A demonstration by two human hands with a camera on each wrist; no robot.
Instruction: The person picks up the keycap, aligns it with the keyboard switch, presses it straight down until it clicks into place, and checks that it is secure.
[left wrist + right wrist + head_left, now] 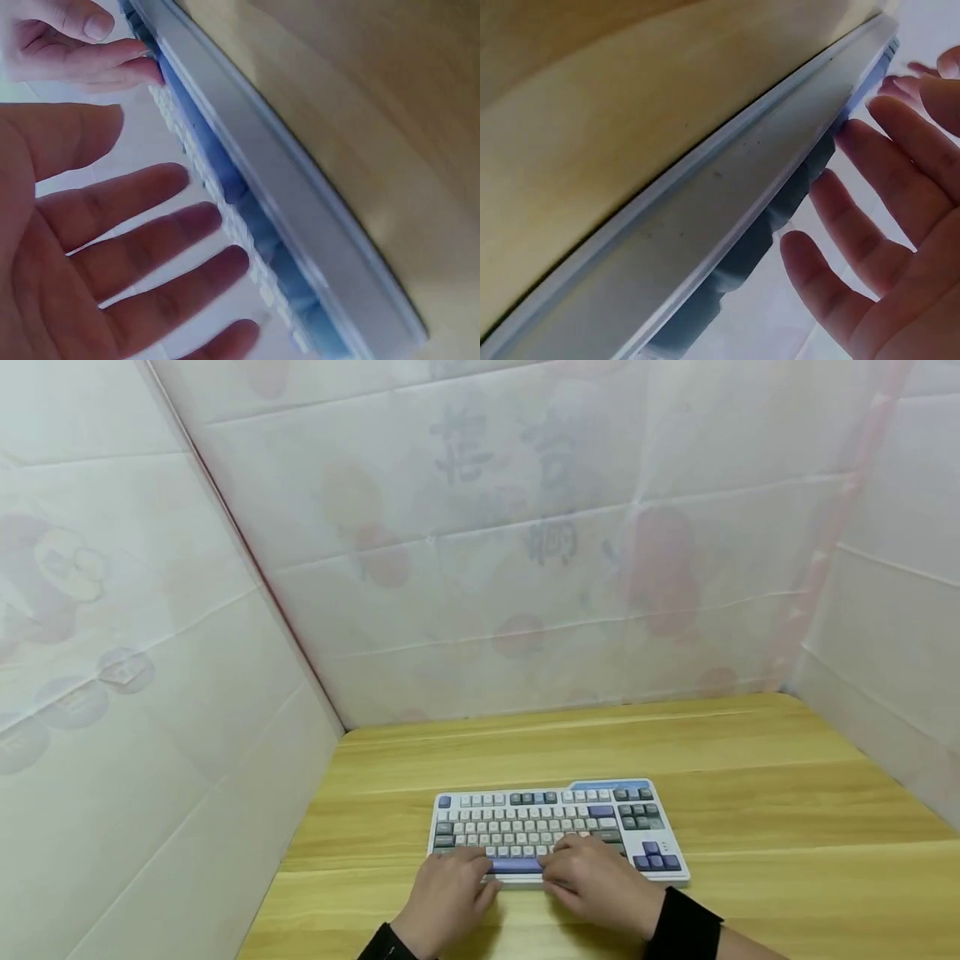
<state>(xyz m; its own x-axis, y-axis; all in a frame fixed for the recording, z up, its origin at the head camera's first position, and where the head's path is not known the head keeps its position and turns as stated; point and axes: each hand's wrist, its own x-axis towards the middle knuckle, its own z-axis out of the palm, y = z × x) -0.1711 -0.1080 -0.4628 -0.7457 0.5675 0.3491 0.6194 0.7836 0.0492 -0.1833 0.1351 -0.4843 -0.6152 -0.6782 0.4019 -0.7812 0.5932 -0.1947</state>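
A white keyboard (517, 827) with cream, grey and purple keys lies on the wooden table, its front edge facing me. Over its front left part is my left hand (452, 887), fingers reaching onto the lower keys. The left wrist view shows this hand (127, 247) with its fingers extended and spread above the keys. My right hand (596, 881) lies over the lower right keys, by the right end of the purple space bar (516, 865). In the right wrist view its fingers (900, 169) are gently bent at the keys, gripping nothing.
The wood-patterned table (780, 793) extends around the keyboard. Pale printed sheeting forms a back wall (480, 568), a left wall (150, 693) and a right wall (885, 635). Black bands (682, 927) circle both wrists.
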